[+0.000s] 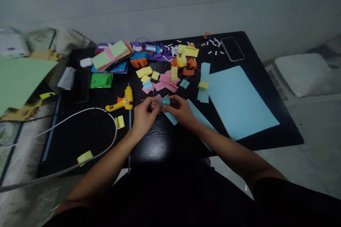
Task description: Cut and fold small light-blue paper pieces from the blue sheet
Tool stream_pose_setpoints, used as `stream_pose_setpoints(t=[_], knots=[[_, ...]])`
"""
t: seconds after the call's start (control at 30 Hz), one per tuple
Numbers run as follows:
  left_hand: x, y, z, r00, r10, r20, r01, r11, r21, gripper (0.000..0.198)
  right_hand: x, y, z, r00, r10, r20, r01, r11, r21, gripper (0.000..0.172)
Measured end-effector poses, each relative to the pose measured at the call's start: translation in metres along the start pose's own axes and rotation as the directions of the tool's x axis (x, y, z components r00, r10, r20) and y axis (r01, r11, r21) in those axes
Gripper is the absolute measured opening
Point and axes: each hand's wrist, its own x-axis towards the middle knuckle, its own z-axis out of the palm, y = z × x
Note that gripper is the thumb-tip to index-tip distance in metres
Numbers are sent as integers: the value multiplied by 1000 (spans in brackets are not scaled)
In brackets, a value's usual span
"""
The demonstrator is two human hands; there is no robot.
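Observation:
Both hands meet over the middle of the black table (87, 134). My left hand (145, 114) and my right hand (180, 109) pinch a small folded light blue paper piece (164, 101) between their fingertips. A light blue paper strip (170, 117) lies under my right hand. Just beyond the hands sits a heap of pink, yellow and blue paper pieces (165, 81). A yellow glue gun (123, 102) lies on the table to the left of my left hand, its light glowing orange.
A large light blue sheet (237, 101) covers the table's right part. A phone (232, 49) lies at the far right corner. Stacks of coloured paper (112, 56) and white scraps line the far edge. A white cable (87, 113) loops at the left. A green sheet (18, 78) lies off the table's left.

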Motion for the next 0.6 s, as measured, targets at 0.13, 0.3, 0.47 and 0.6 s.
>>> stream_pose_setpoints(t=[0.13,0.3,0.47,0.6], knots=[[-1,1,0,1000,5,7,-5,1000,3,20,0,0,1,1000,-1,-22,1,1000,1,32],[0,2,-1,1000,2,17,-2,1000,-9,21,0,-2,0,1000,17,-15,-16,1000,22,33],[1,1,-5,996,57,63,-61,996,58,23,0,-3,0,1000,9,-20,-8,999,34,34],[3,-1,-7,991,107,76,-115,987,116,26,0,-4,0,1000,17,-22,-16,999,42,37]])
